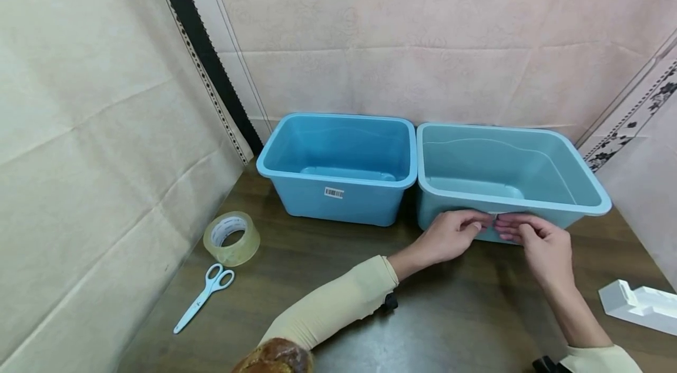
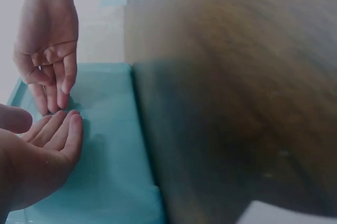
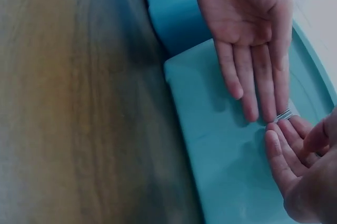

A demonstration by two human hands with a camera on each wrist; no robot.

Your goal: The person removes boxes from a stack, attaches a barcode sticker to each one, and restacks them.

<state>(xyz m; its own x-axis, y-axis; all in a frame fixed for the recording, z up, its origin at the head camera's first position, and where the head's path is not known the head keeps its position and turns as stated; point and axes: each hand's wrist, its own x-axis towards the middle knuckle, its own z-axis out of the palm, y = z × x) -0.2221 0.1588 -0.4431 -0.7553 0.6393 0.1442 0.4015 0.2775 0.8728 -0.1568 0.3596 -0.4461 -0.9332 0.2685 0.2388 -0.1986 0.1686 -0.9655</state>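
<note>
A pale teal plastic bin (image 1: pixel 508 204) stands at the right against the back cloth. On its front wall, just under the rim, is a small white barcode sticker (image 3: pixel 285 115). My left hand (image 1: pixel 449 236) reaches it from the left, fingers extended along the wall and fingertips at the sticker. From the right my right hand (image 1: pixel 547 247) meets it, its fingertips also at the sticker, close to the left ones. In the right wrist view the left palm faces the camera with straight fingers. The fingertips partly cover the sticker.
A bluer bin (image 1: pixel 338 200) with its own barcode label (image 1: pixel 334 192) stands alongside on the left. Clear packing tape (image 1: pixel 248 247) and white-handled scissors (image 1: pixel 203 298) lie at the table's left. A white block-shaped piece (image 1: pixel 642 305) sits at the right edge. Cloth walls bound the table.
</note>
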